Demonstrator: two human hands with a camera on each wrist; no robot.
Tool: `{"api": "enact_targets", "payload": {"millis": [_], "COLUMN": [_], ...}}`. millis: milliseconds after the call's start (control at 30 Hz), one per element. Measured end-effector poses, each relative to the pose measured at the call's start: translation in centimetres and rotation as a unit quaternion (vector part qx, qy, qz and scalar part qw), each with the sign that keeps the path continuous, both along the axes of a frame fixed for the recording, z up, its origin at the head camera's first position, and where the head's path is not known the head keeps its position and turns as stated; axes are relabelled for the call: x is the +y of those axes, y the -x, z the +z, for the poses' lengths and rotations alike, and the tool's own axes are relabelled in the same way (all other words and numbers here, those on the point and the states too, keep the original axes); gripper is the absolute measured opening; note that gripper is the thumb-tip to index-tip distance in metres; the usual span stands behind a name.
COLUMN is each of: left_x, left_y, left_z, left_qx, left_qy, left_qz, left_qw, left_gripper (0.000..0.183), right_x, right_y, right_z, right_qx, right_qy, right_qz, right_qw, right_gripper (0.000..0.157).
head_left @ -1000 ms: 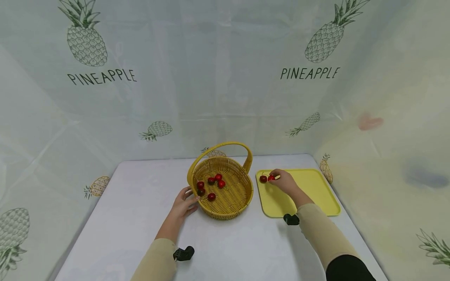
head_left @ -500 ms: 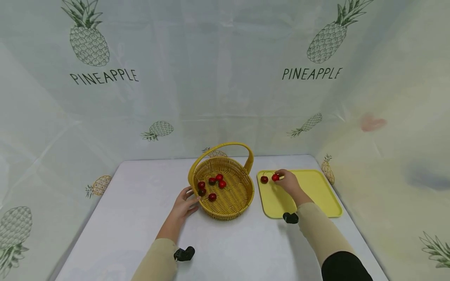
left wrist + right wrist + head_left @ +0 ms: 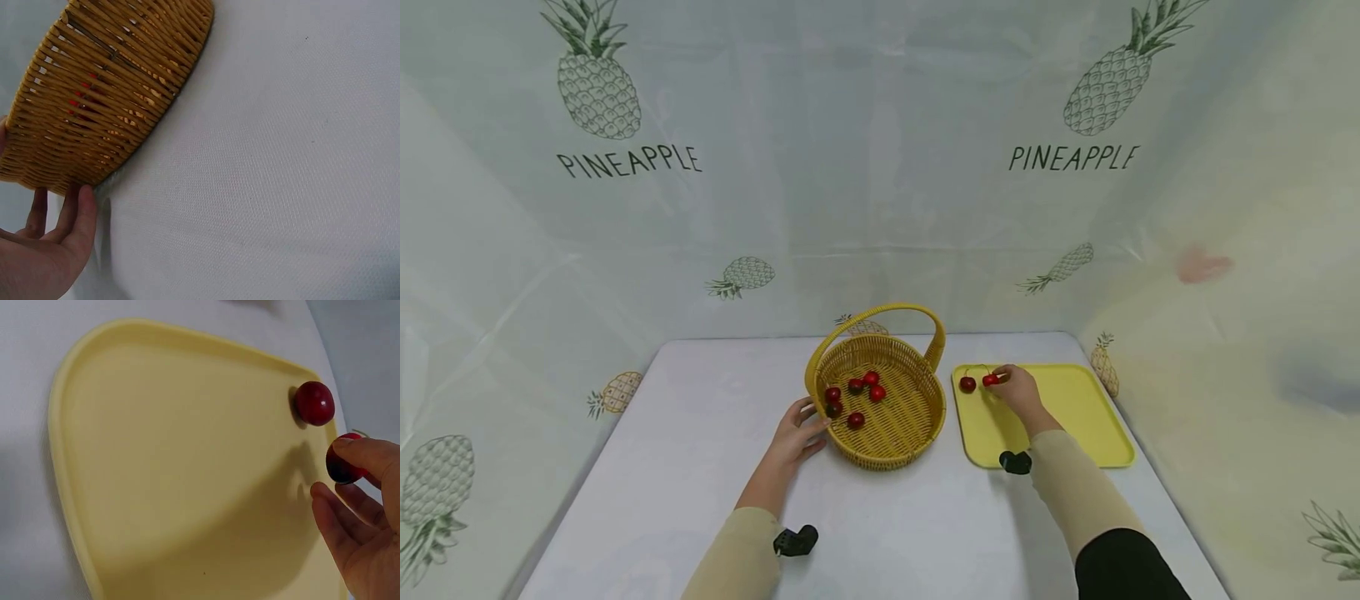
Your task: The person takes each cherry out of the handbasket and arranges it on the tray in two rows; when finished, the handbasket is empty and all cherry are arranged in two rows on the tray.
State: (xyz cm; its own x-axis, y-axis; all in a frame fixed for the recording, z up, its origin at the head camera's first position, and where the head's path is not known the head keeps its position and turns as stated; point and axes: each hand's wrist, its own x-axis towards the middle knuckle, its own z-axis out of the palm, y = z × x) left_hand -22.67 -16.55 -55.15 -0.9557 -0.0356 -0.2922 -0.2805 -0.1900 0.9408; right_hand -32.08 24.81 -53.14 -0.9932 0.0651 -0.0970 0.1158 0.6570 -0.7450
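Note:
My left hand holds the left side of a round yellow wicker basket with a tall arched handle. In the left wrist view, several fingertips touch the low part of its woven wall, while another digit shows at the upper edge. Several red and dark-red cherries lie inside, mostly toward the left. Over the back left part of a yellow tray, my right hand pinches a cherry with a thin stem between thumb and finger. A second, dark-red cherry sits beside it in the tray's corner.
Basket and tray stand side by side on a white-covered table, a narrow gap between them. A pale curtain printed with pineapples hangs behind and along the sides. The basket handle arches up at the back.
My right hand has drawn its cherry slightly to the right, apart from the other cherry on the tray. The left hand stays on the basket. The whole head view has shifted slightly.

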Motion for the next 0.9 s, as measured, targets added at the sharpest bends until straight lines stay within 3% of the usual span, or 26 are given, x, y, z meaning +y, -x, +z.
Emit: {"api": "enact_targets", "payload": {"millis": [900], "left_x": [0.1], "left_y": [0.1], "left_z": [0.0], "left_qx": [-0.002], "left_qy": [0.013], "left_qz": [0.003], "left_qw": [0.9999], "left_gripper": [0.059], "right_x": [-0.5], "right_y": [0.3], "right_z": [-2.0], "right_qx": [0.002], "right_qy": [-0.017], "right_qz": [-0.028], "right_qw": [0.999], "right_gripper": [0.039]}}
